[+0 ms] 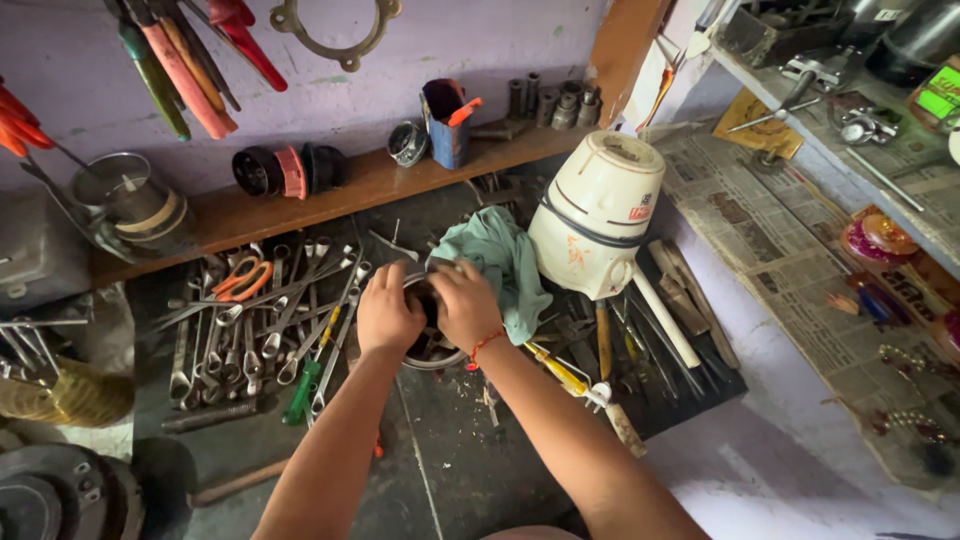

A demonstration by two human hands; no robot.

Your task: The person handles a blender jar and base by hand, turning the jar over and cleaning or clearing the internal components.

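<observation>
Both hands, left [388,312] and right [464,302], close their grip round a steel jar [432,352] on the surface [450,460]; it stands upright, mouth up, beside a green cloth [503,262].

Two bare forearms, unsleeved up to the lower edge of the view. Left hand [388,312]: no ring, band or glove visible. Right hand [466,303]: a thin red-orange thread bracelet [483,345] circles the wrist.

Single head-worn view, steeply downward, close over a cluttered workbench [450,470].
</observation>
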